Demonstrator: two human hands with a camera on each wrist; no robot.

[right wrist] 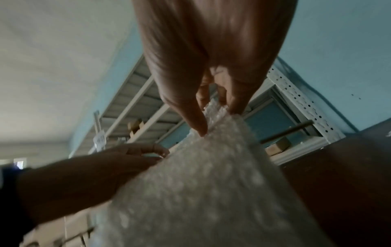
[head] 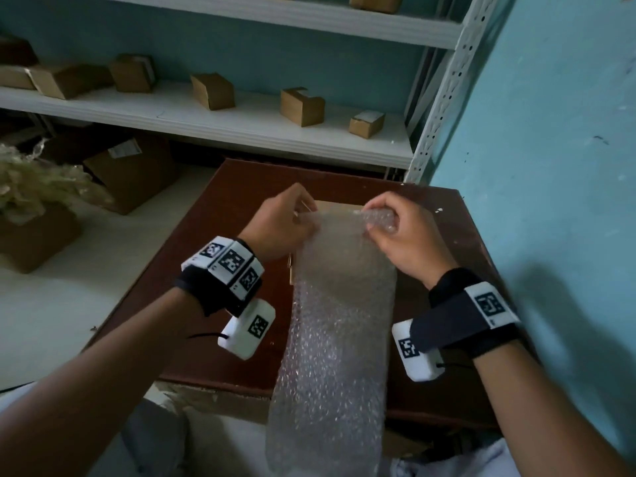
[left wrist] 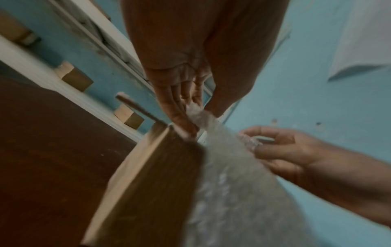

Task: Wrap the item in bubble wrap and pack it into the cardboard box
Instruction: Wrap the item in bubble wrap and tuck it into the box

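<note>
A long sheet of clear bubble wrap (head: 339, 325) hangs from both hands over the dark brown table (head: 213, 277) and down toward my lap. My left hand (head: 292, 222) pinches its far left corner (left wrist: 195, 112). My right hand (head: 389, 222) grips the far right corner, bunched between thumb and fingers (right wrist: 213, 115). A flat piece of cardboard (left wrist: 152, 175), the cardboard box, lies on the table under the wrap, partly hidden by it (head: 330, 204). I see no separate item to wrap.
A white shelf (head: 206, 118) behind the table holds several small cardboard boxes (head: 213, 91). A blue wall (head: 550, 132) stands close on the right. Larger boxes (head: 130, 170) and crumpled packing filler (head: 34, 184) sit on the floor at left.
</note>
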